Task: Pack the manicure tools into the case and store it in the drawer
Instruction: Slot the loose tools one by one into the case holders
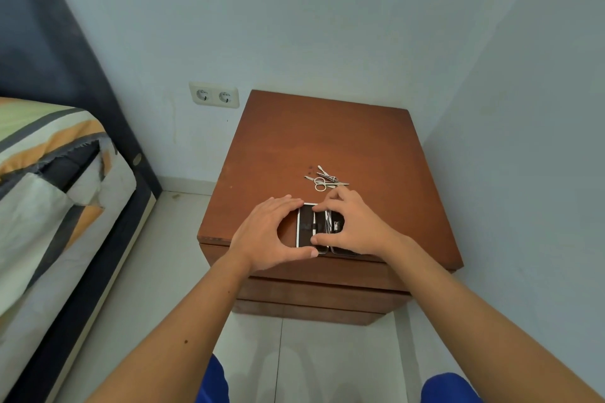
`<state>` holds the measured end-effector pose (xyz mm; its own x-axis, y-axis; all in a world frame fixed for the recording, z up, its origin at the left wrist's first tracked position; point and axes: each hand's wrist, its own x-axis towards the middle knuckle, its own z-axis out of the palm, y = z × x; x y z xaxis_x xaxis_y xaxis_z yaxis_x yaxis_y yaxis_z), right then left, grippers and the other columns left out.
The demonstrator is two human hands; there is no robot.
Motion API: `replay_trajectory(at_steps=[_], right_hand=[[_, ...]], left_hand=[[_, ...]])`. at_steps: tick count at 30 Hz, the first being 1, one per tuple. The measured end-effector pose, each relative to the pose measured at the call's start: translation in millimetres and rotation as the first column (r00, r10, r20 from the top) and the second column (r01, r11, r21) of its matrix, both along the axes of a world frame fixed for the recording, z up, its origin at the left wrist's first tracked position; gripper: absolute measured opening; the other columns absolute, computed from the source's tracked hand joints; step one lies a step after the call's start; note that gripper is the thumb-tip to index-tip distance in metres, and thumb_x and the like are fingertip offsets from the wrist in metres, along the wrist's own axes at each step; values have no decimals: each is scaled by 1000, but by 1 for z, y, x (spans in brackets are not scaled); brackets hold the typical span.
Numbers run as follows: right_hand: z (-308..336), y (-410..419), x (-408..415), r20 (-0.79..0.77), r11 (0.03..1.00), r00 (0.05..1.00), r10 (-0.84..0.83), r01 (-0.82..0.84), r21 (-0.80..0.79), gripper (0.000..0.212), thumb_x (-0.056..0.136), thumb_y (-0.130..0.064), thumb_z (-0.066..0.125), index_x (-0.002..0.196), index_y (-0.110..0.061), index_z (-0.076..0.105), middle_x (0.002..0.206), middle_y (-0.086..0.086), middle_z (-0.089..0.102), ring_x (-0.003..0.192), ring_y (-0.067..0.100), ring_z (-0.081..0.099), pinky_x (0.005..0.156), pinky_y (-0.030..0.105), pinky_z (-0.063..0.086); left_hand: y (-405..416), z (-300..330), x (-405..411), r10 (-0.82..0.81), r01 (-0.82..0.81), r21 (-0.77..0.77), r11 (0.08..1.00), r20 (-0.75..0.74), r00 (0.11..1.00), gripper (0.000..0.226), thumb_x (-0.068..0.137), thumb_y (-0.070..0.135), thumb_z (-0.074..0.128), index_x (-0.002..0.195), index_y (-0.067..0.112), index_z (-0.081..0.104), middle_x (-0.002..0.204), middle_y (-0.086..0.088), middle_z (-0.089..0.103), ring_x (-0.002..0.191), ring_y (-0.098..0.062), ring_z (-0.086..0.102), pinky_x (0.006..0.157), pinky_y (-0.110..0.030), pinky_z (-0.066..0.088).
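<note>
We stood over a brown nightstand [327, 141] in the corner of the room, its top serving as our worktop. The case [306, 226] lay open flat near the front edge, dark inside with a pale rim along its left side. One slim metal tool [314, 222] sat upright in the left half, under a dark strap, and more metal glinted along the middle fold.

Our left hand [271, 232] curved wide around the case's left side, fingers touching the far corner and thumb on the near edge, steadying it rather than gripping anything. Our right hand [352, 226] lay over the right half, fingertips [322, 206] pressed at the far end of the fold and the thumb near the front; whether it pinched a tool, we could not tell.

The rest of the tools [325, 178] lay in a small heap on the worktop just behind the case, scissors among them, apart from both hands.

The drawers [314, 285] below the top were closed. A bed [49, 173] stood to the left, and a double socket [214, 95] was on the wall.
</note>
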<state>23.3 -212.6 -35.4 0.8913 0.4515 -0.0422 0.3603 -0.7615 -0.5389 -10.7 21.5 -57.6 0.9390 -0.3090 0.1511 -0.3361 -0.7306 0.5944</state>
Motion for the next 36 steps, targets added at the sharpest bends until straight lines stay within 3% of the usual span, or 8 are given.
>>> replay_trajectory(at_steps=[5, 7, 12, 16, 21, 27, 32, 36], right_hand=[[-2, -5, 28, 114, 969, 966, -233, 221, 111, 14, 89, -38, 77, 102, -32, 79, 101, -10, 65, 103, 21, 57, 95, 39, 49], [-1, -5, 44, 139, 954, 945, -295, 283, 98, 8, 92, -32, 74, 99, -31, 79, 96, -9, 65, 100, 23, 58, 90, 38, 47], [0, 4, 70, 134, 977, 969, -206, 211, -22, 20, 91, -39, 77, 109, -31, 79, 101, -5, 63, 104, 22, 52, 89, 39, 45], [-3, 10, 74, 174, 987, 975, -142, 153, -56, 18, 90, -40, 78, 103, -29, 82, 108, -3, 63, 101, 17, 45, 91, 39, 45], [-6, 11, 71, 238, 989, 970, -38, 71, -132, 16, 92, -38, 76, 101, -25, 79, 103, -6, 59, 100, 19, 48, 91, 42, 49], [-1, 7, 65, 134, 994, 987, -89, 96, -45, 15, 86, -35, 82, 95, -25, 76, 109, -4, 57, 106, 17, 46, 93, 32, 41], [5, 0, 63, 53, 970, 975, -214, 206, 132, 13, 83, -30, 85, 83, -25, 73, 74, -11, 65, 71, 9, 54, 70, 29, 43], [7, -6, 64, -81, 899, 949, -306, 316, 303, 24, 80, -22, 89, 99, -23, 74, 79, -7, 73, 66, 5, 57, 68, 20, 48]], left_hand=[[0, 1, 1, -5, 5, 9, 1000, -18, 1000, 104, 69, 80, 78, 155, 31, 45, 160, 14, 43, 148, 1, 27, 121, -19, 7], [1, 2, 1, -3, 4, 14, 1000, -27, 1000, 104, 68, 81, 77, 155, 33, 44, 161, 15, 41, 148, 1, 27, 123, -21, 9], [1, 2, 2, -19, 19, 13, 1000, -44, 999, 102, 70, 80, 77, 155, 35, 42, 161, 18, 38, 134, 19, 15, 118, -18, 6], [2, 2, 3, -18, 18, 12, 1000, -25, 1000, 104, 68, 80, 79, 154, 32, 45, 160, 16, 42, 144, 9, 23, 123, -20, 8], [2, 1, 4, -36, 37, 25, 999, -27, 999, 104, 69, 80, 78, 154, 33, 44, 160, 16, 41, 130, 23, 13, 109, -4, -5], [2, 3, 2, -12, 13, 18, 1000, -42, 999, 103, 69, 81, 77, 154, 34, 43, 160, 16, 41, 145, 7, 24, 118, -17, 5], [2, 2, 2, -5, 6, 13, 1000, -36, 999, 103, 68, 81, 77, 153, 33, 44, 160, 15, 42, 147, 3, 28, 120, -20, 8], [2, 3, 1, -1, 2, 15, 1000, -50, 999, 102, 69, 80, 77, 154, 35, 43, 160, 18, 40, 146, 3, 24, 118, -19, 6]])
